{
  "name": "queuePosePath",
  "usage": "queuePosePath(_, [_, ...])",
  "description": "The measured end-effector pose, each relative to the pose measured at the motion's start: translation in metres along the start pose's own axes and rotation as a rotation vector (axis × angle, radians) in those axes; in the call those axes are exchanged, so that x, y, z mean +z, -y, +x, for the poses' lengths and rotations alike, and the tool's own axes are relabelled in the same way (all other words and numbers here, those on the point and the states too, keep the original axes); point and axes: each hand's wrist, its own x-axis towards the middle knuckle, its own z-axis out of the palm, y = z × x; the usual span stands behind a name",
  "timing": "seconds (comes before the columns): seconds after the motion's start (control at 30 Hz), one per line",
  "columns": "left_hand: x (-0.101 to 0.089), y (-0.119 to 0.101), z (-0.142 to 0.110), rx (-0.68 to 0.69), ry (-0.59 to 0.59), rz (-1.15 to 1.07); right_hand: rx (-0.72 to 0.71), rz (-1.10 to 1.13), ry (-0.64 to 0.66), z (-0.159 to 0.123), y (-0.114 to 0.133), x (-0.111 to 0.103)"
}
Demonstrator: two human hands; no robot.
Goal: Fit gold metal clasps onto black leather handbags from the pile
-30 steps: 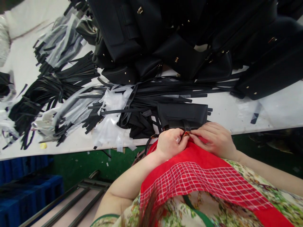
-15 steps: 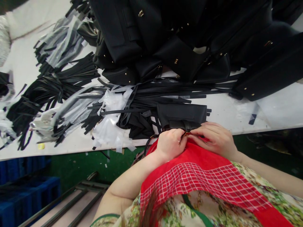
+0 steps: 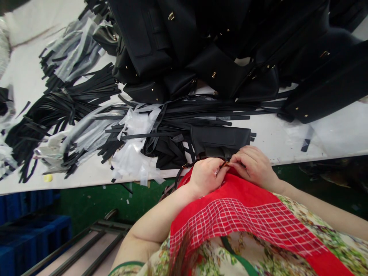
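Observation:
A small black leather bag piece lies at the near edge of the white table, right in front of me. My left hand and my right hand meet at its lower edge, both with fingers pinched together on a thin black strap with a small metal fitting. A red checked apron covers my lap just below the hands.
A heap of finished black bags with gold hardware fills the far side of the table. Bundles of black straps and clear plastic scraps lie to the left. Blue crates and a metal rack stand on the green floor below.
My right hand has drawn slightly left and closer to the left hand at the strap. The view has barely shifted.

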Motion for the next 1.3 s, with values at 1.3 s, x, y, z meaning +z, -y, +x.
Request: queuePosePath(1.3, [0.0048,0.0019,0.0001,-0.013,-0.138,-0.124,-0.051,-0.055,-0.014,0.0037,0.0043,-0.0007])
